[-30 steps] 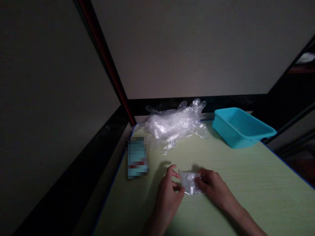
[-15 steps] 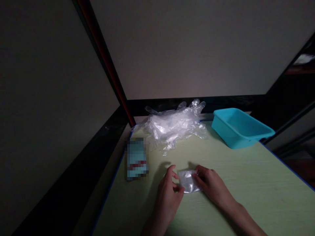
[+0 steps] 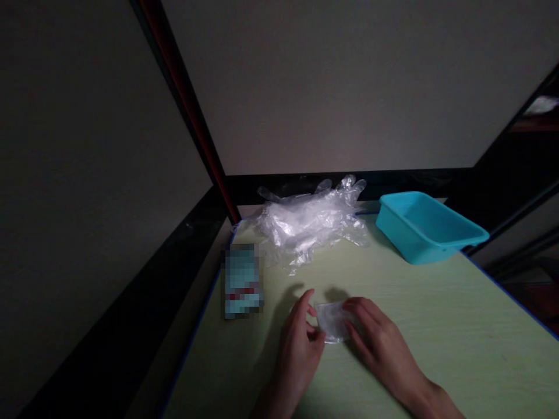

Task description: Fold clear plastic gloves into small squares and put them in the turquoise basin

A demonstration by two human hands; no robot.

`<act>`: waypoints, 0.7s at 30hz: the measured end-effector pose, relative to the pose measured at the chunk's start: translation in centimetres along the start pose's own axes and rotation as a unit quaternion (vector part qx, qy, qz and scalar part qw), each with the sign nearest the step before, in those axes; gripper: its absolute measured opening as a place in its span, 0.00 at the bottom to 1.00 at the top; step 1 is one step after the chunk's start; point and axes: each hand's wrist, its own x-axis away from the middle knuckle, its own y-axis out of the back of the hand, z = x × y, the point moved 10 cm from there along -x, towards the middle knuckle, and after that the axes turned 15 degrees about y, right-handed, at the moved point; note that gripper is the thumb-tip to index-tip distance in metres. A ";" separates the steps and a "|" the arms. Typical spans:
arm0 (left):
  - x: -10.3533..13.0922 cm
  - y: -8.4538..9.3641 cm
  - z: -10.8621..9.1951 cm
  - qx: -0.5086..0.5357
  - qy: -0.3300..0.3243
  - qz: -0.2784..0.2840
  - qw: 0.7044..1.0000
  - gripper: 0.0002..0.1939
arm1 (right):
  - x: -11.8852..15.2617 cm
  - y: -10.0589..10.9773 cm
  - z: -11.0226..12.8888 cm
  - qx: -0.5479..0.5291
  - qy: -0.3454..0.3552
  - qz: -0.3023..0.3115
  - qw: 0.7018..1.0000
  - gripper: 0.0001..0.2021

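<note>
A small, flat square of folded clear plastic (image 3: 331, 322) lies on the table between my hands. It resembles the plastic gloves behind it, though its folds hide its full shape. My left hand (image 3: 301, 340) is at its left edge, fingers curved and apart, with the thumb by the near left corner. Over the right edge arches my right hand (image 3: 379, 337), its thumb apart from its fingers, partly covering the square. Farther back is a crumpled pile of clear disposable plastic gloves (image 3: 310, 224).
A turquoise plastic basin (image 3: 419, 241) stands at the table's back right. To the left lies a blurred-out rectangular item (image 3: 242, 282). The pale green table (image 3: 458, 326) has a blue edge and meets walls at the back and left.
My right hand's thumb and fingers have moved apart on the plastic square, which looks smoother now. My left hand has stayed nearly still.
</note>
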 end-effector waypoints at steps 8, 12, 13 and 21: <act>0.5 0.0 -0.4 0.005 -0.020 0.000 1.000 0.33 | 0.2 -3.5 2.3 0.110 0.105 0.099 0.983 0.23; 0.3 -0.1 -0.2 -0.011 -0.016 -0.003 1.000 0.35 | 0.3 -4.0 2.6 0.130 0.124 0.109 0.978 0.27; 0.3 -0.1 -0.2 -0.015 -0.016 -0.005 1.000 0.34 | 0.3 -4.0 2.6 0.133 0.126 0.112 0.977 0.27; 0.3 -0.3 0.1 -0.041 -0.016 -0.013 0.999 0.34 | 0.5 -4.4 2.8 0.156 0.139 0.139 0.968 0.28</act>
